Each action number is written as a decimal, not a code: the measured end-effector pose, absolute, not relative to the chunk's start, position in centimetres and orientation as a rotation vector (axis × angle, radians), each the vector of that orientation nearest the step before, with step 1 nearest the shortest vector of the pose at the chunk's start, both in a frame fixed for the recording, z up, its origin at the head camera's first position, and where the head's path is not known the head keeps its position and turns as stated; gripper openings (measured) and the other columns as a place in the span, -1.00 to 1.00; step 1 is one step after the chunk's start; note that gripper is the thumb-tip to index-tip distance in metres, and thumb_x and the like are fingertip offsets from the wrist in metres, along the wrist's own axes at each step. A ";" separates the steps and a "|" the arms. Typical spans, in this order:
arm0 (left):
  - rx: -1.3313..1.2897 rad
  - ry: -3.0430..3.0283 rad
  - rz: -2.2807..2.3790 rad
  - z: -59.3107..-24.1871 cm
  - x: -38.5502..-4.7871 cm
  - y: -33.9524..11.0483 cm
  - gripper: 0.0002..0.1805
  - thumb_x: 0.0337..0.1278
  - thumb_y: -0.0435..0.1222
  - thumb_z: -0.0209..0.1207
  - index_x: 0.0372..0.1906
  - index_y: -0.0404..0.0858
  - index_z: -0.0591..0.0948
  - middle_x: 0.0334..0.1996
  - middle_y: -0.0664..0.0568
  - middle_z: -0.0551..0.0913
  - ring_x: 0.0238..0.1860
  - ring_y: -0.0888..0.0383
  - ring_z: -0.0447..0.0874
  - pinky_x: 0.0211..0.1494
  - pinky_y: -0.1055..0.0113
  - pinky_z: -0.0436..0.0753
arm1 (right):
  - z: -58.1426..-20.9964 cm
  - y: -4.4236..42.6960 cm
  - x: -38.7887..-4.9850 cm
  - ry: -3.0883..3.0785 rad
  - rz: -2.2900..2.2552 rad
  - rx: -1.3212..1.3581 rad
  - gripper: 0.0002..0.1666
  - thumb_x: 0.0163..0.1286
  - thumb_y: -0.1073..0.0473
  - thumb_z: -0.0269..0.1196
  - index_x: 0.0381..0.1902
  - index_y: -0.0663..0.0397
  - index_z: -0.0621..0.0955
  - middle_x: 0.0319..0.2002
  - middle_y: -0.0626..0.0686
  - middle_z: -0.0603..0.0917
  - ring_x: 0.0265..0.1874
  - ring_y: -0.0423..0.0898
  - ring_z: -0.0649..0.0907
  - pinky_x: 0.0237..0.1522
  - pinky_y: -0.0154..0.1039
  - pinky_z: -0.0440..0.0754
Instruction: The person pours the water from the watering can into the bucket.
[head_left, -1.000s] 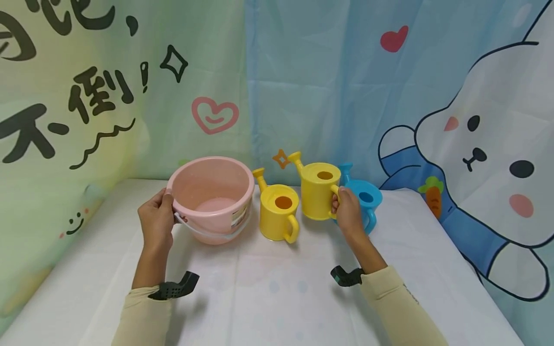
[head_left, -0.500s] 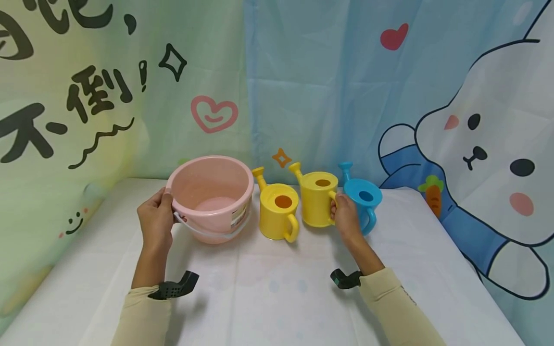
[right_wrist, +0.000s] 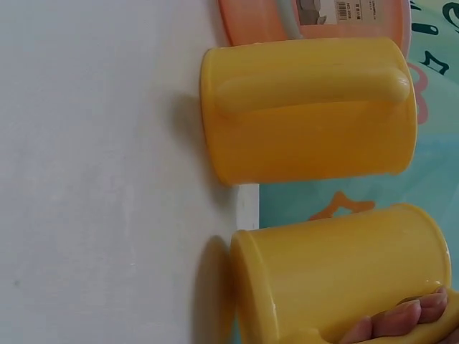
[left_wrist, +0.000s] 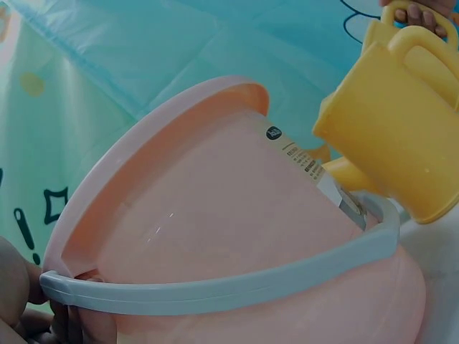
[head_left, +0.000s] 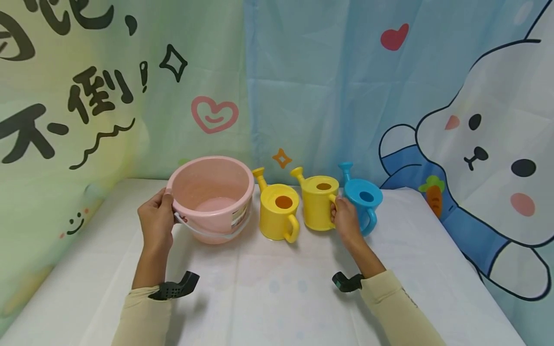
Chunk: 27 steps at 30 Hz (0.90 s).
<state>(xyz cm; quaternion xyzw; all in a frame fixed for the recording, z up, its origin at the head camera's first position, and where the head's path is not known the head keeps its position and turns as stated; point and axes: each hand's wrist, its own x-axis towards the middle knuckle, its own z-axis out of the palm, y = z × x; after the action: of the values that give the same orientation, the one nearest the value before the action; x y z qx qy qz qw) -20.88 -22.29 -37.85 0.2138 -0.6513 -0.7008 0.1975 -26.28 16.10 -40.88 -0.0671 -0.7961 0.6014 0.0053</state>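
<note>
In the head view my left hand (head_left: 157,217) grips the left rim of a pink bucket (head_left: 212,223), thumb on the near side. The bucket stands upright, its grey handle (left_wrist: 237,295) hanging down across the front. My right hand (head_left: 346,218) holds the handle of a yellow watering can (head_left: 318,206), fingers curled through it in the right wrist view. That can is upright, at or just above the table; I cannot tell which. A second yellow watering can (head_left: 272,221) stands between it and the bucket. Right of my right hand is a blue watering can (head_left: 365,192).
A white cloth covers the table (head_left: 259,293). Close behind the row hangs a printed curtain (head_left: 298,96) with a cartoon rabbit (head_left: 489,144) on the right. Each wrist wears a black camera mount, such as the left mount (head_left: 175,287).
My right hand has lowered the yellow watering can toward the table, uncovering the blue can's spout. The left hand and bucket have stayed where they were.
</note>
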 end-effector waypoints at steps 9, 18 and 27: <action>0.594 -1.804 -1.950 -38.0 -20.9 -22.3 -0.51 0.44 -0.15 0.03 0.32 -0.34 0.45 -0.17 -0.21 0.59 -0.63 0.30 0.53 -0.59 0.51 0.60 | -42.2 16.7 -25.1 -2.457 1.889 -0.207 -0.55 0.63 -0.06 -0.34 -0.13 0.20 0.32 -0.29 0.11 0.33 -0.28 -0.02 0.44 -0.13 -0.27 0.51; 0.568 -1.788 -1.969 -38.0 -20.9 -22.3 -0.50 0.44 -0.17 0.03 0.32 -0.37 0.43 -0.27 -0.12 0.60 -0.68 0.31 0.51 -0.62 0.50 0.59 | -43.1 17.7 -24.2 -2.410 1.981 -0.153 -0.57 0.62 0.04 -0.38 -0.18 0.23 0.33 -0.34 0.09 0.35 -0.33 -0.05 0.46 -0.20 -0.36 0.51; 0.568 -1.788 -1.972 -38.0 -20.9 -22.3 -0.50 0.45 -0.17 0.02 0.33 -0.38 0.42 -0.23 -0.13 0.60 -0.67 0.31 0.52 -0.61 0.50 0.60 | -43.8 18.5 -23.9 -2.406 2.005 -0.119 -0.52 0.59 0.10 -0.39 -0.27 0.32 0.38 -0.39 0.13 0.44 -0.37 -0.03 0.51 -0.18 -0.32 0.57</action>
<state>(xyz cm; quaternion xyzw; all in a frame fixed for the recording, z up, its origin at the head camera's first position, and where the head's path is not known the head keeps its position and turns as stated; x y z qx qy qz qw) -20.92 -22.26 -38.00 0.2041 -0.6425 -0.7085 0.2085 -23.87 18.50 -43.81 -0.0379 -0.7677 0.6397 0.0041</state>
